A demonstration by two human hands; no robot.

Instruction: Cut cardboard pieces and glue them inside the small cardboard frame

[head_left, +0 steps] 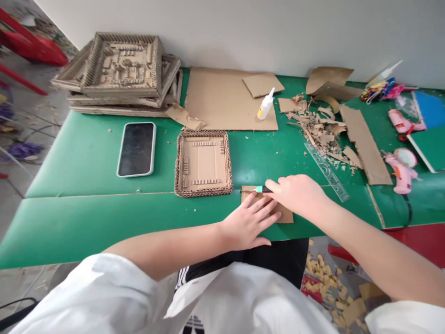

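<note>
My left hand lies flat with its fingers spread on a small cardboard piece, near the front edge of the green table. Closed around a craft knife with a black and turquoise handle, my right hand holds it level, pointing left. The knife's tip is at the far left part of that cardboard, just beyond my left fingertips. Beside it on the left sits a square cardboard tray with corrugated walls and small ridged strips inside.
Stacked cardboard trays stand at the back left, with a phone in front. A glue bottle stands on a cardboard sheet. Cardboard scraps, a clear ruler and a pink glue gun lie to the right.
</note>
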